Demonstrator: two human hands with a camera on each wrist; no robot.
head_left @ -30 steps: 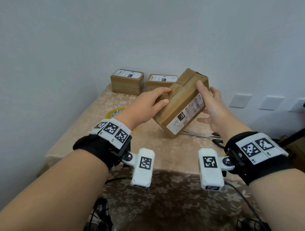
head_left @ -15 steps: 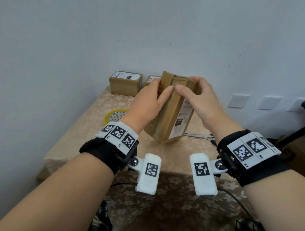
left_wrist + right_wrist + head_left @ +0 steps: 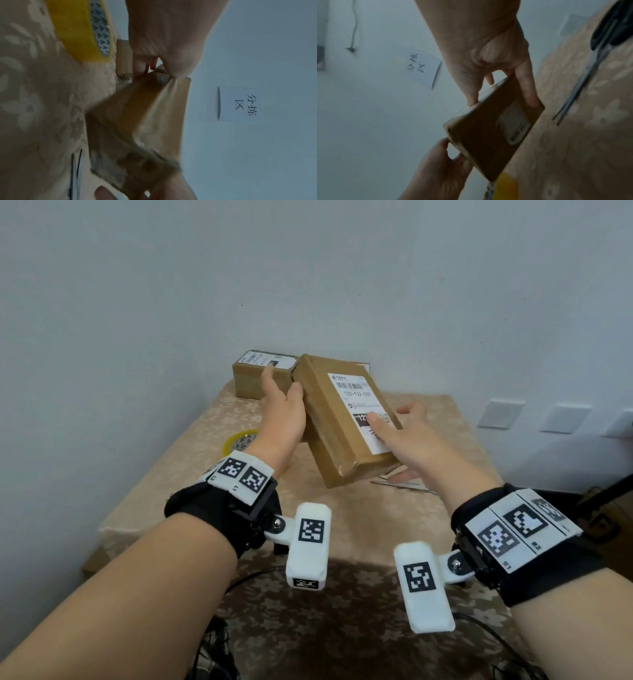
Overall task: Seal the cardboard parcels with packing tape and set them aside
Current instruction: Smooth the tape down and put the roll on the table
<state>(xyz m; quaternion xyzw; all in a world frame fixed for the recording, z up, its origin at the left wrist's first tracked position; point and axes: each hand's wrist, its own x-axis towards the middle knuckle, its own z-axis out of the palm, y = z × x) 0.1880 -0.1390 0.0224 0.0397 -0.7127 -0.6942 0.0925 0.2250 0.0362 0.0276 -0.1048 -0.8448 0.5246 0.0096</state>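
**Cardboard parcel, held tilted over the table**

Above the middle of the table [image 3: 342,525], clear of its patterned cloth: one flat cardboard parcel [image 3: 337,419], brown, label face up and tipped toward the viewer, near end lowest.

Left hand [image 3: 282,412]: clasps the parcel's far left edge, thumb on the upper face and fingers curled round beneath, as the left wrist view shows.

Right hand [image 3: 407,436]: takes the near right end; thumb laid flat across the white shipping label [image 3: 363,405], the other fingers spread loosely under and behind the parcel.

Handling, by judgement: light, since a two-handed edge hold carries it easily; stiff-walled, corners crisp; glossy tape and label surfaces likely slick, so bare cardboard edges are the better purchase. Opposite edges, as now, give control for turning it.

Also present: second parcel [image 3: 262,373] at the table's back edge near the wall; yellow roll of packing tape [image 3: 239,440] lying left, just beside the left wrist; scissors [image 3: 590,65] on the cloth to the right, partly hidden in the head view.
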